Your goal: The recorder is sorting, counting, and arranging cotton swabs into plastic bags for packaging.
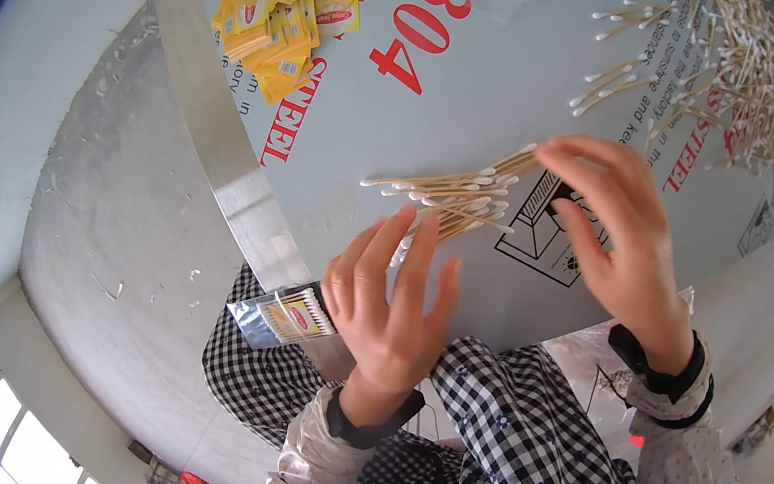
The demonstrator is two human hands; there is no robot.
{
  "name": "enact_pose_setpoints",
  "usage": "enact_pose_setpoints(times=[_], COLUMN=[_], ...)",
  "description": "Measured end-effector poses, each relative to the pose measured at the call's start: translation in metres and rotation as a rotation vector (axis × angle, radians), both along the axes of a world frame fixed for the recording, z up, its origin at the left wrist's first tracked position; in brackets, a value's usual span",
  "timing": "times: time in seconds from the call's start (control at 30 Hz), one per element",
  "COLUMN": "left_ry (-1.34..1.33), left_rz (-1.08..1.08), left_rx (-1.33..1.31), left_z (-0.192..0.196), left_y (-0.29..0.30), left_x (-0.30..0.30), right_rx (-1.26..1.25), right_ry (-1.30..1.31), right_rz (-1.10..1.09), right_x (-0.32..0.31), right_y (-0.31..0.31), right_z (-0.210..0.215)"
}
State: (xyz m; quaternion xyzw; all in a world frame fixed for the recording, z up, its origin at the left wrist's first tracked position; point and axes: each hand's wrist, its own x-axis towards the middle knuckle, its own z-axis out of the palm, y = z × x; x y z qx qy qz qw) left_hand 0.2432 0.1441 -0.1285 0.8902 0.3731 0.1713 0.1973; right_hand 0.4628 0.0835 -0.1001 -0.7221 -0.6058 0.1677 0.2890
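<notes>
Loosely open, left hand (388, 315) and right hand (625, 241) touch cotton swabs (461, 188).

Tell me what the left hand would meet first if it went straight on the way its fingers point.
The small pile of cotton swabs, just beyond the left hand; depth is unclear, so the fingertips may already touch it.
</notes>
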Motion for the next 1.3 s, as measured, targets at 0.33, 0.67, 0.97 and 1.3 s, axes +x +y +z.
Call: enact_pose_setpoints(times=[0.33, 0.67, 0.97, 1.3], left_ry=[0.299, 0.332, 0.296, 0.367], left_rz=[-0.059, 0.01, -0.018, -0.051], left_rx=[-0.034, 0.012, -0.114, -0.004], left_z=[-0.017, -0.023, -0.012, -0.016], left_y=[-0.008, 0.009, -0.002, 0.006], left_x=[0.054, 0.063, 0.045, 0.046], right_rx=[-0.011, 0.14, 0.064, 0.04], right_ry=[-0.103, -0.122, -0.2, -0.014], right_rz=[-0.158, 0.049, 0.202, -0.374], right_x=[0.027, 0.023, 0.045, 0.07], right_y=[-0.039, 0.021, 0.025, -0.023], right_z=[-0.017, -0.027, -0.024, -0.001])
